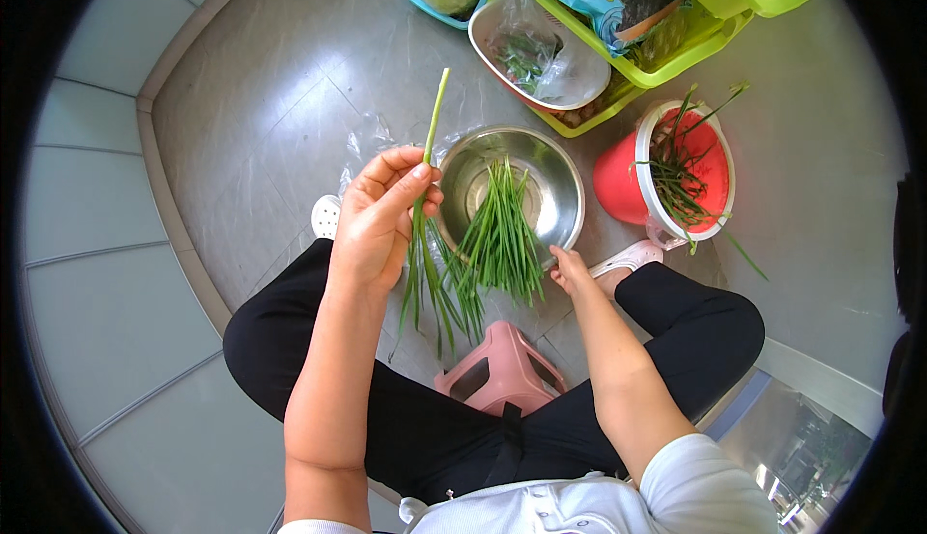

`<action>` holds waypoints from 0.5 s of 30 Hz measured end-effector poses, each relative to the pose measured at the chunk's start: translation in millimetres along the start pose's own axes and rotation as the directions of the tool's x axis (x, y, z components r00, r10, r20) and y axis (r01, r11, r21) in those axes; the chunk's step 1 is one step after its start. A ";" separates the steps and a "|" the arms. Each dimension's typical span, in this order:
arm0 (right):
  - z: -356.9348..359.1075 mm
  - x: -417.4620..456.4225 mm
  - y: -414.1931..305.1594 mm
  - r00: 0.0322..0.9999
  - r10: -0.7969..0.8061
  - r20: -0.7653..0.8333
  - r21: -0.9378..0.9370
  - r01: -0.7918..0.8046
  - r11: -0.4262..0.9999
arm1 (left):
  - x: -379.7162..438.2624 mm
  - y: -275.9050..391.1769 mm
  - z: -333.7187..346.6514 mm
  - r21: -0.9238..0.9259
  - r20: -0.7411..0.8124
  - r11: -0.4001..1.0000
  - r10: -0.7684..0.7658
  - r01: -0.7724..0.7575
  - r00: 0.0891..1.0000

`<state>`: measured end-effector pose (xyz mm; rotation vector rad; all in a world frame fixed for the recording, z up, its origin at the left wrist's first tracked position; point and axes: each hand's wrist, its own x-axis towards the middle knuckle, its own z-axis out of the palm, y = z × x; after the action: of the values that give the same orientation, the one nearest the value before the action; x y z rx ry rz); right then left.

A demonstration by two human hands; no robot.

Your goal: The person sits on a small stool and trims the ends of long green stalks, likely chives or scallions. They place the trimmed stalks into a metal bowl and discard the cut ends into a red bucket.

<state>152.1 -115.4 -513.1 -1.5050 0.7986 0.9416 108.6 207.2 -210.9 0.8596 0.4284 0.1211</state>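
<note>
My left hand is raised left of the steel basin, pinching a few Chinese chives between thumb and fingers. Their pale stem ends point up and away, while the green leaves hang below the hand. A larger bunch of cut chives lies in the basin, its leaf tips draped over the near rim. At the basin's right front rim is my right hand, fingers curled and fingertips by the edge. Whether it grips the rim or something small cannot be made out.
A red bucket with a white rim holds wilted leaf scraps. Behind stand a white oval tub with bagged greens, lime-green bins and a blue basket. A pink plastic stool sits between my legs. Clear plastic film lies on the floor.
</note>
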 end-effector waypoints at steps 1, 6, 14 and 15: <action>7.6 2.7 -8.1 1.000 0.003 0.008 -0.025 -0.002 1.000 | 0.0 -0.5 0.2 0.011 0.002 1.000 -0.004 0.004 1.000; 9.3 25.4 -21.6 0.991 0.030 -0.132 -0.138 -0.049 0.989 | 0.1 -5.1 4.4 0.011 0.011 0.999 -0.037 0.037 0.999; 5.2 6.5 -44.8 0.977 0.012 -0.213 -0.554 -0.131 0.822 | 0.5 -19.9 22.7 0.015 0.074 0.989 -0.146 0.145 0.987; 4.7 -2.9 -56.4 0.963 -0.029 -0.266 -0.683 -0.167 0.711 | 2.0 -20.7 30.0 0.003 0.094 0.987 -0.160 0.161 0.983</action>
<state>200.0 -103.0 -485.4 -2.3226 0.7112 1.2001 121.5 173.1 -210.0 0.8192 0.4078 -0.0668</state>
